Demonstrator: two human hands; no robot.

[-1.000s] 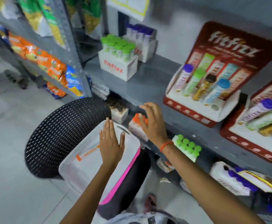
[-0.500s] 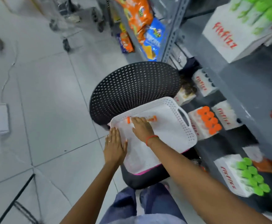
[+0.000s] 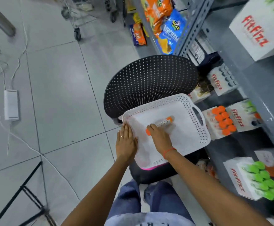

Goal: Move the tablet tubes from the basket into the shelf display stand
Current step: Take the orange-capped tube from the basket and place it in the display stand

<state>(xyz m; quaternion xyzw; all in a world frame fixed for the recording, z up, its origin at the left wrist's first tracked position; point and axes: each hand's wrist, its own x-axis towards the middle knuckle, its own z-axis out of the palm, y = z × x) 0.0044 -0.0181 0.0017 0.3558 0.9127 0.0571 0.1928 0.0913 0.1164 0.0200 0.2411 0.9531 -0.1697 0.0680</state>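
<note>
right hand [image 3: 159, 138] fingers curled over orange-capped tablet tube [image 3: 163, 123] on floor of white basket [image 3: 199, 136] | left hand [image 3: 125, 142] flat, fingers extended on basket's near-left rim | basket on black chair [image 3: 149, 79]

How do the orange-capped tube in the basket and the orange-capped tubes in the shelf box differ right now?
The tablet tube lies flat in the white basket, alone, under the right hand; the boxed tubes stand packed together in the FitFizz box, showing only their caps, with nothing touching them. Both have orange caps.
</note>
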